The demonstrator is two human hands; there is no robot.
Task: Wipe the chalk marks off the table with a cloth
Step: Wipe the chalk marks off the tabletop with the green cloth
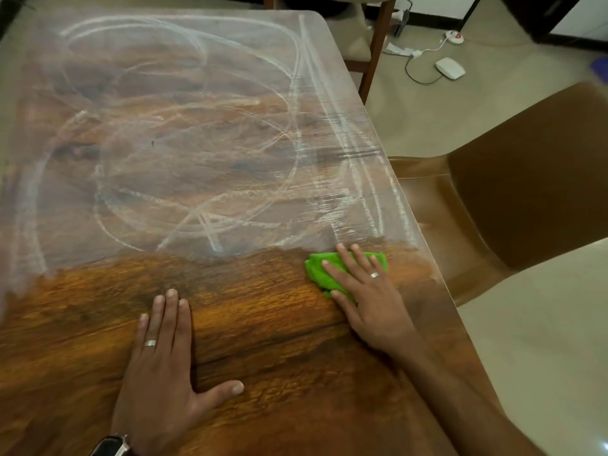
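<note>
The right hand (365,291), fingers spread flat, presses the green cloth (332,274) onto the tabletop (263,324) at four o'clock, just below the chalk marks (184,143); the left hand (161,373) rests flat at six o'clock.

Wood-grain tabletop (263,340), rounded far right corner; the far part is hazed with looping white chalk marks (184,153), the near strip shows bare brown grain. Folded green cloth (324,269) lies flat near the right edge, at the boundary of the chalked area, right hand (368,297) spread on it. Left hand (161,373) rests palm-down on the bare near strip, fingers straight.
</note>
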